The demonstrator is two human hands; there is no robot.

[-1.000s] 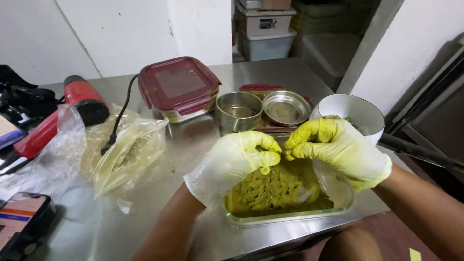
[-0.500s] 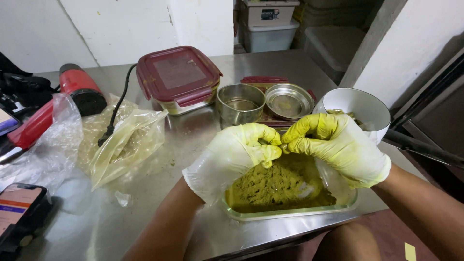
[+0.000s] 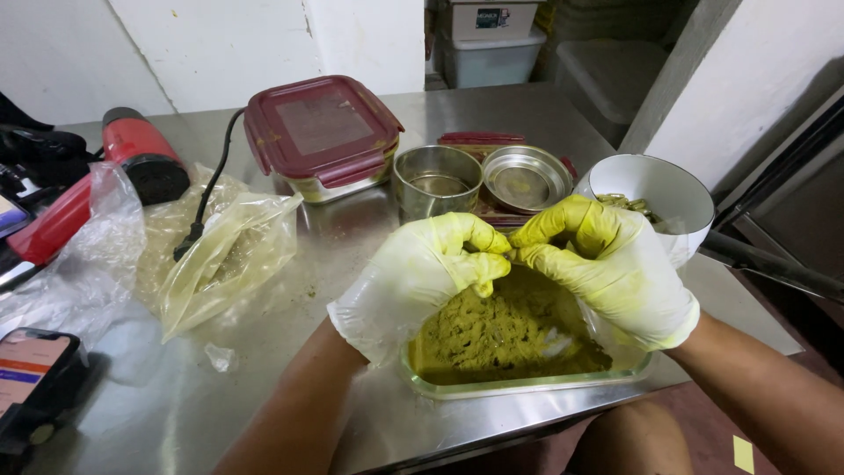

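Gloved hands (image 3: 519, 264) pinched together over table-edge glass dish (image 3: 527, 385).

Two gloved hands, bare forearms

The left hand (image 3: 422, 277) and right hand (image 3: 607, 264) wear thin, translucent disposable gloves stained yellow-green, wrinkled at the cuffs; no sleeves cover the forearms.

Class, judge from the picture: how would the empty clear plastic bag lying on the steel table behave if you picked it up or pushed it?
The plastic bag lies crumpled and sagging, so it would probably flop. It looks thin, likely very light. On the smooth steel table it may slide easily.
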